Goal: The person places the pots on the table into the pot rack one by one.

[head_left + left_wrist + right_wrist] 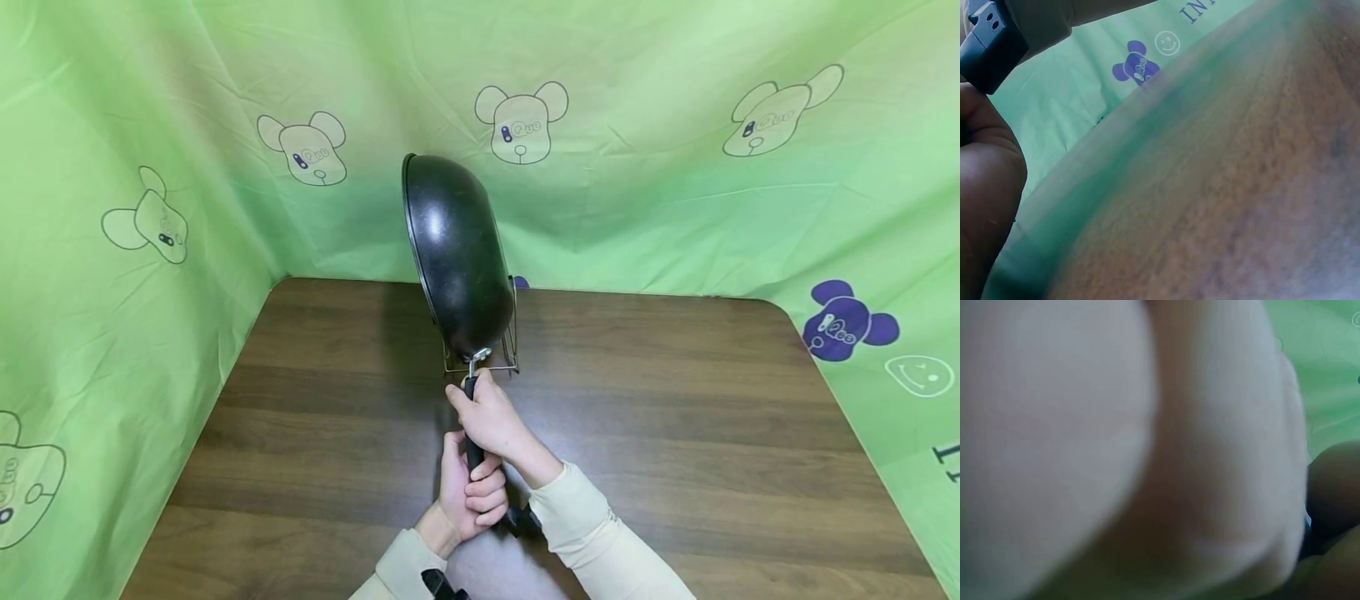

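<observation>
Black wok (457,250) held on edge, bottom facing right, above the middle of the wooden table (675,433) toward its far edge. Both hands wrapped around its black handle (472,454): right hand (487,421) up near the pan, left hand (465,492) lower down. Wire rack (510,350) sits just behind the wok. Green printed cloth (660,167) surrounds the table.

The head view looks forward and down from above the near edge of the table (675,433), taking in its whole top and the green cloth (660,208) hung behind and at both sides. The left wrist view sits very low, skimming the blurred tabletop toward the right-hand cloth, which both views share. The right wrist view is pressed against a pale sleeve (1085,450), nearly blocked.
</observation>
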`<control>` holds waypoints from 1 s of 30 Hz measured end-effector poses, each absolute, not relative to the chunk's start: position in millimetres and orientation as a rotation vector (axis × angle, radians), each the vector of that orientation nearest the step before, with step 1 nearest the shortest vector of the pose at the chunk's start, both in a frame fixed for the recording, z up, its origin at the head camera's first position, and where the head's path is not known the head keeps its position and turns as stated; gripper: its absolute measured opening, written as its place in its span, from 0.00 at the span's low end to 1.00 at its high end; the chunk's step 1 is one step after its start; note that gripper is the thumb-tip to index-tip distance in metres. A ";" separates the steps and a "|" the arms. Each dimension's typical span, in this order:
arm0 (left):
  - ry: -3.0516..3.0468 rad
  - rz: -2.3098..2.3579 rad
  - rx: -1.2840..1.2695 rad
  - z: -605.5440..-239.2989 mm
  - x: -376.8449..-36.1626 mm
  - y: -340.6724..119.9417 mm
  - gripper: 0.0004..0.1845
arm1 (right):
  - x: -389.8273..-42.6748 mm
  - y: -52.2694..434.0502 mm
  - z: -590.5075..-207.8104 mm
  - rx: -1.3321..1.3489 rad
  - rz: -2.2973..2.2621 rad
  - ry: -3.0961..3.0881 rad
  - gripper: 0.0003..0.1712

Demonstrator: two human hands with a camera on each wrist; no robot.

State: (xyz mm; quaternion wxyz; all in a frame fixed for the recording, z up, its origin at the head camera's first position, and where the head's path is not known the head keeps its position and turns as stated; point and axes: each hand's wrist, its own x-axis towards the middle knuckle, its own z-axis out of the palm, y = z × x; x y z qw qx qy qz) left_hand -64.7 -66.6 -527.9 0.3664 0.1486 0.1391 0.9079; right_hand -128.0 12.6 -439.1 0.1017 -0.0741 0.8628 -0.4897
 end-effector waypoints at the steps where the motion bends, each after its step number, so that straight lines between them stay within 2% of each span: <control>1: 0.363 2.330 0.379 -527.9 -64.7 -66.8 0.26 | -127.7 13.1 -438.8 -0.227 -1.438 2.550 0.14; 8: 0.462 2.319 0.344 -527.4 -65.5 -67.9 0.27 | -129.1 16.2 -439.7 -0.289 -1.368 2.575 0.14; 21: 0.719 2.317 0.065 -527.1 -64.4 -63.1 0.29 | -129.2 26.9 -444.9 -0.347 -1.259 2.585 0.14; 30: 0.775 2.324 0.005 -523.8 -64.7 -61.3 0.28 | -127.4 33.2 -447.0 -0.346 -1.196 2.578 0.14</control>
